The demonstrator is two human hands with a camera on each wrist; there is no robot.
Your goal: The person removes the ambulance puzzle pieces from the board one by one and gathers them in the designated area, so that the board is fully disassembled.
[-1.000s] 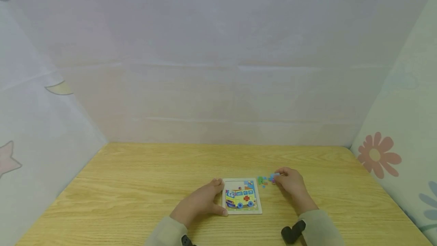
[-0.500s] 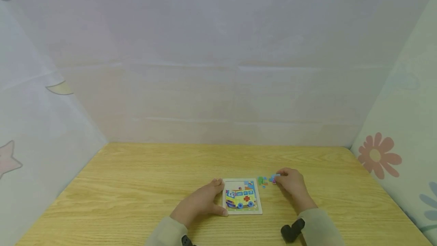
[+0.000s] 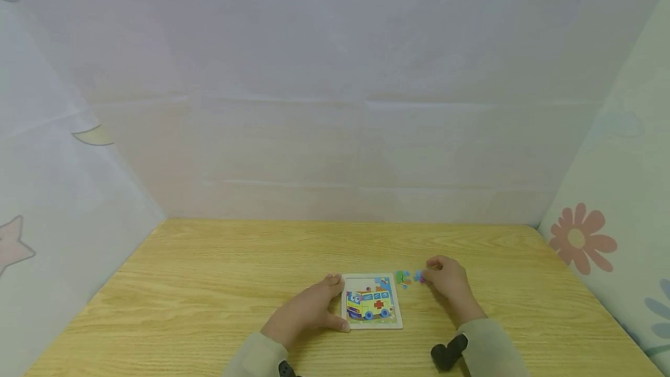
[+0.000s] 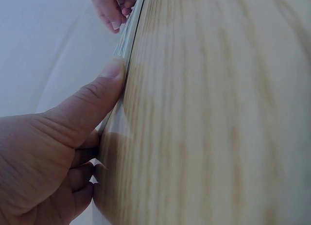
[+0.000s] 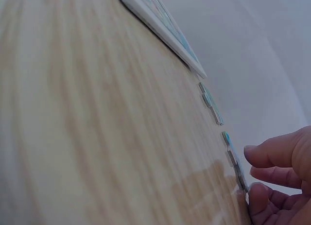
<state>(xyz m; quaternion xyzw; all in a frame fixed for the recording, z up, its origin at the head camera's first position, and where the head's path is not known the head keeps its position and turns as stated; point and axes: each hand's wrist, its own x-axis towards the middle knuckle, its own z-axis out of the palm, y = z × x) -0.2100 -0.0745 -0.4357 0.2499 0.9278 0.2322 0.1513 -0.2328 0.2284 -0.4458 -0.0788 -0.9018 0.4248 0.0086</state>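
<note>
Less blue showing in the pieces (image 3: 418, 275) by the parted right grip (image 3: 446, 279) than earlier; left grip (image 3: 310, 308) clamped on puzzle frame (image 3: 374, 326).

1. Behind the left hand (image 3: 309, 310), a pale beige long sleeve (image 3: 252, 358) ends near the wrist.
2. On that hand's thumb side, a black wrist camera (image 3: 287, 369) shows partly.
3. Behind the right hand (image 3: 447, 281), a matching beige sleeve (image 3: 493, 349).
4. On its thumb side, a black, round-lobed wrist camera (image 3: 448, 354).
</note>
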